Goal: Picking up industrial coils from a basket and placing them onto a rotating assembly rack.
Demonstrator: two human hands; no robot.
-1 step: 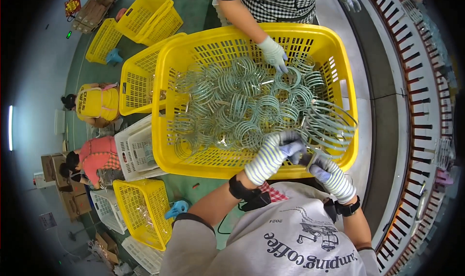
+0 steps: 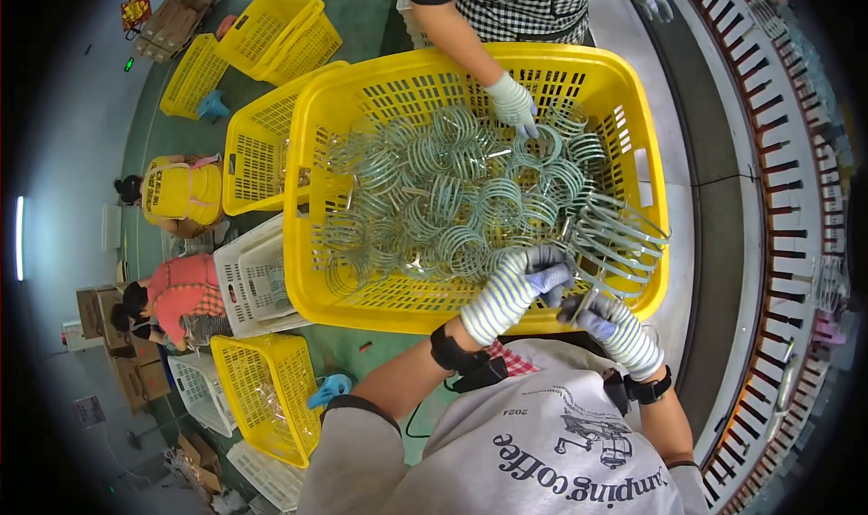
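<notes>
Yellow basket here, apparently keeping its green wire coils from rolling off; over its near right corner, a wider wire coil, its end clasped in the right hand, seemingly to steady it. At the basket's near rim, the left hand sits curled: can't tell if it's gripping.

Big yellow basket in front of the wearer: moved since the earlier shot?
No. The big yellow basket shows no visible shift either way; its right rim lines up the same against the pale grey ledge.
</notes>
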